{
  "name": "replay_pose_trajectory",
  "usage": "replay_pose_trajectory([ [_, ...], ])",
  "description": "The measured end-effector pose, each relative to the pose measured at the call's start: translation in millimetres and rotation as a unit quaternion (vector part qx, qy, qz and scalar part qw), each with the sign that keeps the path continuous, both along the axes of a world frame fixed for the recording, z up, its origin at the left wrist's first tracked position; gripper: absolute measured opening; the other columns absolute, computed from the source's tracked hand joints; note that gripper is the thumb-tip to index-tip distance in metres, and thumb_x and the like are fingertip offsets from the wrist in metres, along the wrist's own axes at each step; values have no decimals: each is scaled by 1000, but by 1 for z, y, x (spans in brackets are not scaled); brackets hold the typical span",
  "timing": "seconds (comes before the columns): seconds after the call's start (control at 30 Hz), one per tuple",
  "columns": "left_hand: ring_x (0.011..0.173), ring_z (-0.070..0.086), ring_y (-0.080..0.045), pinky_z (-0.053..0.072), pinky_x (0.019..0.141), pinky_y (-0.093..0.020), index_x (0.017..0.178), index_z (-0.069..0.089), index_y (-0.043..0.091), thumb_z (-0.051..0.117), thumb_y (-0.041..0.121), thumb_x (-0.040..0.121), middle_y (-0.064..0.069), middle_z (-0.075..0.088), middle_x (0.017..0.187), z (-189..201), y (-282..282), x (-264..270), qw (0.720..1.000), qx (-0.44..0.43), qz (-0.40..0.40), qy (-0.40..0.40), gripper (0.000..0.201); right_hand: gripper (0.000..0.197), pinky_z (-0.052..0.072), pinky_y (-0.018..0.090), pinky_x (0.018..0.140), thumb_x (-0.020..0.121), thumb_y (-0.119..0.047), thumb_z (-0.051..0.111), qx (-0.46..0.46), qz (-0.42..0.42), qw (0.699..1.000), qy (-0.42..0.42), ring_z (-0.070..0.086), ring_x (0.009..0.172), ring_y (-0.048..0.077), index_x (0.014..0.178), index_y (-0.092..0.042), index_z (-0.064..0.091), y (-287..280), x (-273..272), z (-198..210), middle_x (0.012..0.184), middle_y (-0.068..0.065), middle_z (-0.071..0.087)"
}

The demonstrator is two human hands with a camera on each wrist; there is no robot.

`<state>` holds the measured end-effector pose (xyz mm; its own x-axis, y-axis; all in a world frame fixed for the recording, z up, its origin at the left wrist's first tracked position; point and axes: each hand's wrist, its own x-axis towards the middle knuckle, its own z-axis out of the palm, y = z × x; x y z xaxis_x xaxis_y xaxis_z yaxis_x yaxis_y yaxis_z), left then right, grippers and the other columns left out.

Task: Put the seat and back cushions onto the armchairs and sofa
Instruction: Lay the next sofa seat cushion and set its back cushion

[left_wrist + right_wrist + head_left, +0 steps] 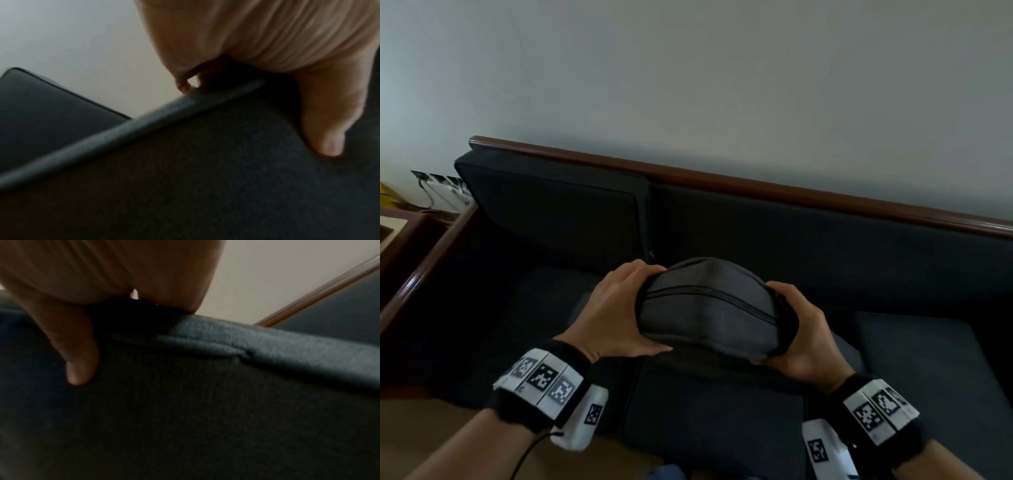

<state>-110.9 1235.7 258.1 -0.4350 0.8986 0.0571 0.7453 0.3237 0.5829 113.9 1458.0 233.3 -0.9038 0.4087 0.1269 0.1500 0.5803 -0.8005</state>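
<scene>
Both hands, left hand (616, 308) and right hand (803, 337), grip dark grey zippered fabric cushion (709, 308) by its ends; lower squarely against wood-railed sofa (825, 202) back, no twist.

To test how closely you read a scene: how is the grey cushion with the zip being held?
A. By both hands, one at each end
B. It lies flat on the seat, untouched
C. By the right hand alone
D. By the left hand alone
A: in the head view the left hand and the right hand each curl round one end of the grey cushion, held above the sofa.
</scene>
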Motion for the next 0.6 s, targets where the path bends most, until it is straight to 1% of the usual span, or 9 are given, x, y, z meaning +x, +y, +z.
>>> replay_pose_trajectory([
  [0.07, 101, 48, -1, 41, 91, -23, 127, 51, 27, 83, 66, 45, 15, 54, 112, 23, 9, 14, 997, 28, -18, 69, 97, 103, 54, 40, 94, 45, -45, 95, -30, -15, 999, 29, 60, 117, 12, 131, -47, 40, 6, 17, -1, 127, -8, 59],
  [0.13, 99, 51, -7, 40, 87, -26, 127, 54, 22, 81, 66, 46, 9, 58, 111, 41, 22, 33, 991, 45, -40, 116, 95, 104, 55, 39, 91, 46, -46, 96, -64, -27, 997, 40, 62, 115, 14, 134, -36, 40, 12, 34, -6, 125, -6, 61],
  [0.17, 98, 53, -11, 42, 84, -31, 126, 57, 20, 79, 65, 47, 7, 60, 110, 47, 31, 43, 989, 43, -49, 132, 94, 104, 56, 37, 89, 47, -50, 94, -78, -32, 996, 34, 63, 113, 12, 134, -37, 39, 14, 42, -10, 124, -10, 62],
  [0.23, 93, 55, -16, 44, 79, -36, 123, 61, 18, 77, 62, 46, 4, 60, 105, 47, 50, 64, 984, 8, -64, 166, 91, 100, 56, 28, 87, 49, -60, 89, -98, -42, 994, -2, 63, 110, 4, 132, -50, 34, 14, 55, -23, 123, -19, 62],
  [0.33, 90, 58, -23, 46, 74, -39, 120, 66, 15, 80, 55, 39, 0, 60, 101, 16, 69, 85, 979, -86, -70, 169, 91, 102, 56, 30, 90, 48, -66, 86, -136, -55, 987, -63, 60, 113, -2, 131, -64, 26, 9, 67, -49, 128, -27, 57],
  [0.43, 103, 56, -24, 44, 86, -38, 130, 60, 16, 84, 48, 44, -1, 58, 113, -10, 78, 93, 980, -134, -54, 138, 95, 109, 54, 26, 94, 46, -66, 87, -153, -63, 983, -82, 57, 117, -6, 132, -70, 19, 4, 71, -59, 127, -21, 58],
  [0.5, 112, 51, -22, 40, 94, -37, 139, 53, 18, 83, 47, 52, 0, 54, 123, -11, 87, 95, 979, -137, -57, 140, 97, 119, 50, 27, 100, 46, -58, 89, -116, -79, 986, -89, 51, 125, -3, 141, -60, 15, 5, 71, -50, 138, -14, 49],
  [0.57, 120, 45, -21, 35, 101, -37, 146, 44, 20, 81, 49, 59, 2, 49, 132, -9, 93, 101, 978, -148, -49, 136, 99, 123, 38, 38, 112, 50, -55, 82, -30, -81, 990, -109, 37, 138, 10, 151, -37, 13, 8, 65, -30, 150, -10, 34],
  [0.6, 121, 44, -21, 33, 102, -37, 147, 42, 21, 80, 51, 60, 1, 47, 134, -10, 97, 104, 978, -148, -47, 141, 100, 124, 30, 42, 115, 52, -55, 79, 24, -68, 990, -125, 29, 142, 14, 153, -31, 12, 9, 59, -18, 154, -9, 28],
])
